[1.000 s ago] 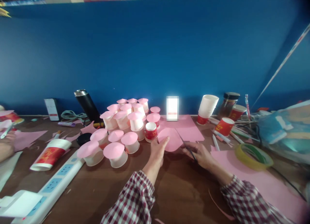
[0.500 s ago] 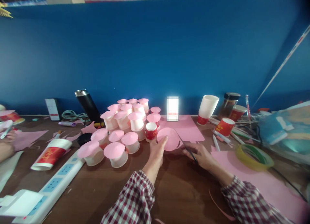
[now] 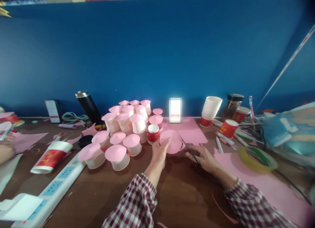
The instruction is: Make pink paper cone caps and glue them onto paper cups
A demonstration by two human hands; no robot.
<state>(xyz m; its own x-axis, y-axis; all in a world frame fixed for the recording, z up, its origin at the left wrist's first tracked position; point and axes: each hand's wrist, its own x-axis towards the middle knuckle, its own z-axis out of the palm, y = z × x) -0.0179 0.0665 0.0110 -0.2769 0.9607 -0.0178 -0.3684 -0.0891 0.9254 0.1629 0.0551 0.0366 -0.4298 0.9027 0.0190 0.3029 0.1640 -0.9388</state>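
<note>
Holding a pink paper disc (image 3: 173,141) at its near-left edge, the left hand (image 3: 159,154) pinches the paper between thumb and fingers above the brown wooden table (image 3: 187,195). Right hand (image 3: 204,157): closed around the handles of dark scissors (image 3: 189,148), whose thin blades reach up to the disc's right edge; whether the blades are parted is too fine to tell. Both wrists wear red-and-white plaid sleeves.

Disc position: just in front of a larger pink paper sheet (image 3: 189,131) lying flat, and just right of a small red-and-white paper cup (image 3: 153,133) standing upright.

Left of that: a cluster of upturned white cups topped with pink paper discs (image 3: 123,129), packed close together. Behind the cluster, a black flask (image 3: 89,107) leans. Near left foreground: a white power strip (image 3: 52,188), with a red-and-white cup on its side (image 3: 50,157) just beside it.

Right side: a stack of white cups (image 3: 211,109), a dark-lidded jar (image 3: 231,106), another red cup tilted (image 3: 228,128), a yellow-green tape roll (image 3: 257,159) resting on a second pink sheet (image 3: 270,185).

Far left edge: another person's hand (image 3: 5,149), partly in view.
</note>
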